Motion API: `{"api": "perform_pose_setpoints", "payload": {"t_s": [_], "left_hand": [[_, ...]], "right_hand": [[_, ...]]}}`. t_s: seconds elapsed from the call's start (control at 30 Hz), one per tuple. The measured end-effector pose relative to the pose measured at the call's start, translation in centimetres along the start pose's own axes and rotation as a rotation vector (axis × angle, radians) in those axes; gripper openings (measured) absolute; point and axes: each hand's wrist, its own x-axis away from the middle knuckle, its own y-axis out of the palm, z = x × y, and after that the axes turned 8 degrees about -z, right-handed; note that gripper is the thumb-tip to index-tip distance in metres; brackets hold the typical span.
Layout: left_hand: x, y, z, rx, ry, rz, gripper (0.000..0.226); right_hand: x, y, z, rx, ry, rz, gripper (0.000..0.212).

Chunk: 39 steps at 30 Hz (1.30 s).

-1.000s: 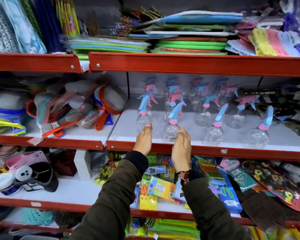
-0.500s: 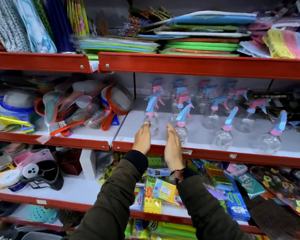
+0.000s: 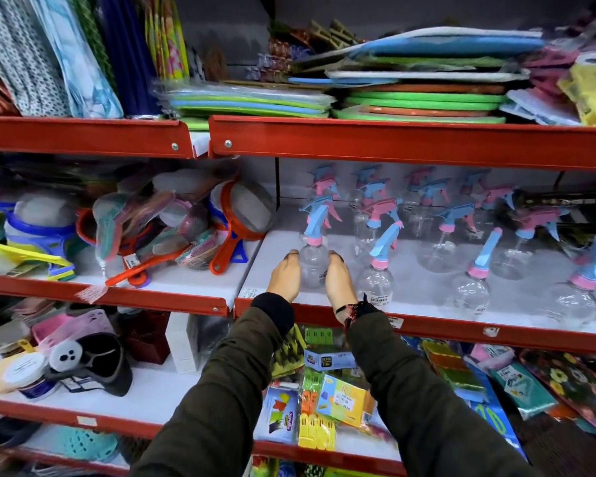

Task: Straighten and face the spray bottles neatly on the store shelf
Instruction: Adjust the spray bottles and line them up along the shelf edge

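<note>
Spray bottles (image 3: 427, 235) stand in loose rows on the white shelf (image 3: 410, 297). The left hand (image 3: 284, 275) and right hand (image 3: 339, 278) cup the near-left bottle (image 3: 313, 259) from both sides, a two-sided grip suited to turning it square. Half a second earlier both palms hovered open just before it.

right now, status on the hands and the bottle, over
Left hand and right hand cup the front-left spray bottle, one each side. Bottle upright, near shelf edge. Next bottle close beside the right hand.
</note>
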Motion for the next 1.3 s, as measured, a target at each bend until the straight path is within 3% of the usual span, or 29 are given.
{"api": "perform_pose_setpoints", "payload": {"t_s": [0.3,0.57,0.77,0.97,1.1,1.3], "left_hand": [[1.2,-1.6,-1.2,0.007,0.043,0.022,0.030],[2.4,-1.6,-1.2,0.022,0.016,-0.004,0.050],[3.5,-1.3,-1.0,0.017,0.027,-0.028,0.036],[4.4,-0.7,-1.6,0.064,0.050,0.144,0.051],[4.6,0.0,-1.3,0.007,0.066,0.134,0.048],[3.2,0.0,-1.1,0.008,0.039,0.133,0.051]], "right_hand": [[1.3,0.6,1.3,-0.110,0.022,-0.073,0.044],[3.5,0.1,1.2,0.037,-0.007,-0.061,0.039],[4.6,-0.2,1.3,0.144,-0.032,-0.070,0.044],[4.2,-0.8,0.9,0.079,-0.035,-0.038,0.040],[3.9,-0.8,1.3,0.182,-0.048,-0.083,0.033],[4.6,-1.2,2.0,0.090,-0.003,-0.137,0.037]]}}
